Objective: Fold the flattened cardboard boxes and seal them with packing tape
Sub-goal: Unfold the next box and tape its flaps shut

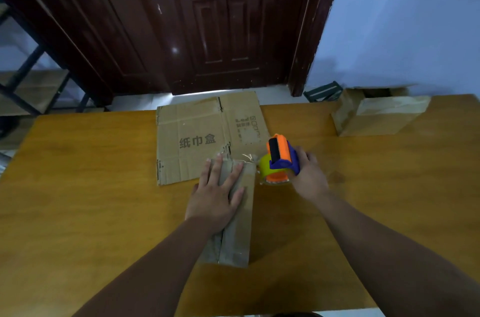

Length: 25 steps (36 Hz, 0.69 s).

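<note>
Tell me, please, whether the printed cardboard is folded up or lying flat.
Flat: the printed cardboard lies spread on the table, its flaps unfolded.

My box (237, 215) is rough brown cardboard. My tape gun (281, 158) is shiny plastic. The table (91, 186) is smooth wood.

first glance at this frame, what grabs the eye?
The orange and blue plastic tape dispenser, gripped by the right hand at the middle of the yellow-brown wooden table. Beside it the left hand presses flat on a narrow folded brown cardboard box. Just behind lies a flattened brown cardboard sheet with printed characters.
</note>
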Motion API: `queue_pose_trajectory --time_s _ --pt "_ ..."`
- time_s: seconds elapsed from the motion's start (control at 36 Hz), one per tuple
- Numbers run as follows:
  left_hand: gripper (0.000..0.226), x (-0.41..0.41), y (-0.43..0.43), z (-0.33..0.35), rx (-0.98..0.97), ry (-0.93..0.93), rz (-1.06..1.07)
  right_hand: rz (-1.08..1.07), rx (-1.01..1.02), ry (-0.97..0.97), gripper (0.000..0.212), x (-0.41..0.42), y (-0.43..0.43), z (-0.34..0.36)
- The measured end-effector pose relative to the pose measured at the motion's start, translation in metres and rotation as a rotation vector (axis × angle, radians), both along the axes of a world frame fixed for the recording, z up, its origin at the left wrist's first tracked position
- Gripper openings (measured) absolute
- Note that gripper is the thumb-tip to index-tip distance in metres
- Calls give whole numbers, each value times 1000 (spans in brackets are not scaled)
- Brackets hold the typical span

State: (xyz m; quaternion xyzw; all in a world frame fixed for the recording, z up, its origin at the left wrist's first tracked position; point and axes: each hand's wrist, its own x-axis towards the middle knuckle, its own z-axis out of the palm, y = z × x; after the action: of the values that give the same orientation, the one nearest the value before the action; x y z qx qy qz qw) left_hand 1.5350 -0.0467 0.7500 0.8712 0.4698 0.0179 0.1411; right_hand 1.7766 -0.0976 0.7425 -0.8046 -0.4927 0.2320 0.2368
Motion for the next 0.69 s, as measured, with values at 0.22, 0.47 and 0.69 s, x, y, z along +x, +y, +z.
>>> queue_pose_trajectory --time_s 0.22,0.47,0.69 --pt "59 2 2 5 102 134 -62 -71 69 94 70 -2 -7 -8" --pt "77 35 -10 16 95 102 -19 37 127 -80 65 -5 -11 4" --pt "81 31 -15 5 108 150 -28 98 97 -132 45 -3 -15 14"
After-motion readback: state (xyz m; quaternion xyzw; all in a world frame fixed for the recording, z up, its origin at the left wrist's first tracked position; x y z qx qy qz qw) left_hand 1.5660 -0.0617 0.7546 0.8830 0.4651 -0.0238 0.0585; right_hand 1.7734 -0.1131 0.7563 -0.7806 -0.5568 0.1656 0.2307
